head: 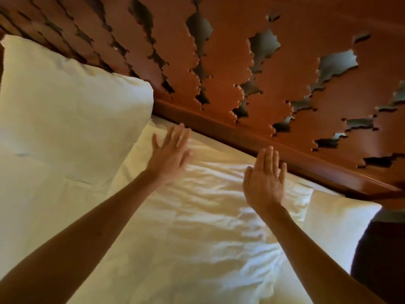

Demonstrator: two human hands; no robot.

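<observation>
Head view looks down along our two bare forearms to a wrinkled white pillow (197, 216) lying flat on the white bedsheet (341, 220), its far edge just beside the lower rail of the carved wooden headboard (241, 62). Our left hand (169, 154) is spread flat, fingers straight and slightly apart, over the pillow's far left corner; it is a little blurred. Our right hand (264, 178) is flat too, fingers straight and close together, over the pillow's far edge near the rail. Neither hand grips anything, and we cannot tell whether the palms press the cloth or hang just above it. A plumper white pillow (65, 95) leans against the headboard on the left, just beside our left hand. A dark shape (383, 249) fills the right edge
</observation>
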